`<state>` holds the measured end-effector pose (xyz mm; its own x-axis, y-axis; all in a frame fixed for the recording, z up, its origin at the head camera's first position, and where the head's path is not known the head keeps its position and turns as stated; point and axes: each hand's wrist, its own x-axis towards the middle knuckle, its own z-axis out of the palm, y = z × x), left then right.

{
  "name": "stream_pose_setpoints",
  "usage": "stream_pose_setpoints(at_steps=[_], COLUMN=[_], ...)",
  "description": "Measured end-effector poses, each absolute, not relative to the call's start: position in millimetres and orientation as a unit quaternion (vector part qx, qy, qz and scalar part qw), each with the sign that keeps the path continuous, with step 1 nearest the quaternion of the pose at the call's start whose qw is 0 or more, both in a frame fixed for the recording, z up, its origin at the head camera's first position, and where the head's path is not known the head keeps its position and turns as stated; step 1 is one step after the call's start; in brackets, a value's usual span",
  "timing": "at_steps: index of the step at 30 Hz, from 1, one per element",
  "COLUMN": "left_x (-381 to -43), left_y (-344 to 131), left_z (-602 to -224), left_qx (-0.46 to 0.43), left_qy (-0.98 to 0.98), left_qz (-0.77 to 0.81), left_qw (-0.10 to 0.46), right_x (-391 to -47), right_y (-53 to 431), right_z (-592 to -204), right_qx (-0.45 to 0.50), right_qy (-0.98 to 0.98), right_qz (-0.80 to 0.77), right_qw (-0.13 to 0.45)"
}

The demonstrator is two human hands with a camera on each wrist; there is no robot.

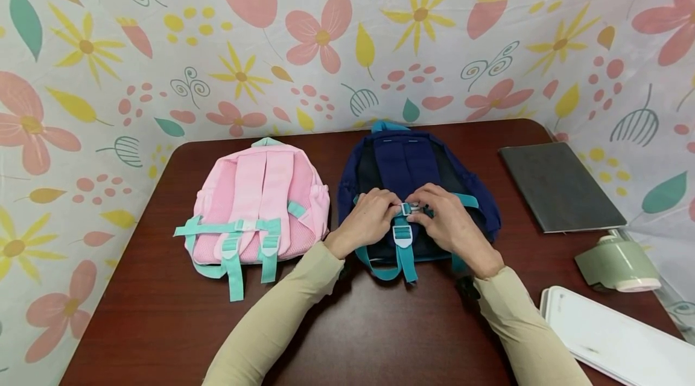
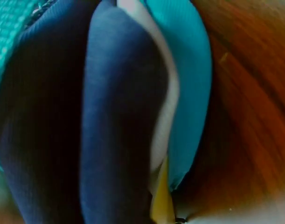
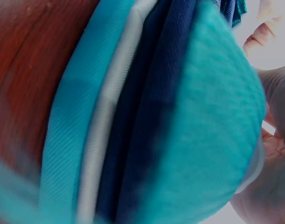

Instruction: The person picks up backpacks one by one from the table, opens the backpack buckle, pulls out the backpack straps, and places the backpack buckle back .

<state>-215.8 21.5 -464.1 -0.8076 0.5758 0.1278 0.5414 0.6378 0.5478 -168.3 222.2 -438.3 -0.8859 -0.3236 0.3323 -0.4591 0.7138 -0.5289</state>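
A navy backpack (image 1: 407, 163) with teal straps lies with its shoulder straps facing up, its bottom toward me. Over its lower middle, my left hand (image 1: 366, 220) pinches one side of a small pale buckle (image 1: 405, 210) on the teal cross strap. From the other side, my right hand (image 1: 450, 223) grips the buckle's other end between thumb and fingers. Just below hangs a white strap adjuster (image 1: 402, 235) on a teal webbing strap. Navy fabric (image 2: 119, 116) fills much of the left wrist view. Teal webbing (image 3: 207, 130) bulges close to the fingers (image 3: 280, 98) in the right wrist view.
To the left lies a pink backpack (image 1: 255, 193), its mint cross strap joined by a white buckle (image 1: 247, 225). At the right are a dark flat notebook (image 1: 561, 187), a green and white object (image 1: 619, 262) and a white slab (image 1: 619, 332). A floral cloth (image 1: 320, 90) hangs behind the brown table (image 1: 146, 313).
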Motion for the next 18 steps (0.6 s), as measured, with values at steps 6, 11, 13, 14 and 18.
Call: stream_pose_setpoints(at_steps=[6,11,13,14,18], left_x=[-215.8,-216.3,-216.7,-216.5,-215.3], left_y=[21.8,21.8,21.5,21.3,20.8], left_z=[-462.6,-462.6,-462.4,-461.7,-457.4], left_qx=[0.301,0.305,0.305,0.304,0.304], left_qy=[0.905,0.903,0.898,0.896,0.889], left_qz=[0.298,0.301,0.313,0.321,0.338], left_qw=[0.032,0.039,0.043,0.046,0.059], right_x=[-167.7,-167.1,-167.1,-167.2,-167.7], right_y=[221.0,221.1,221.3,221.4,221.5], right_z=[-436.5,-436.1,-436.2,-436.6,-438.2], right_qx=[0.209,0.213,0.213,0.212,0.212], right_qy=[-0.918,-0.915,-0.914,-0.914,-0.912], right_qz=[0.321,0.327,0.327,0.327,0.331], right_qw=[0.102,0.104,0.108,0.110,0.113])
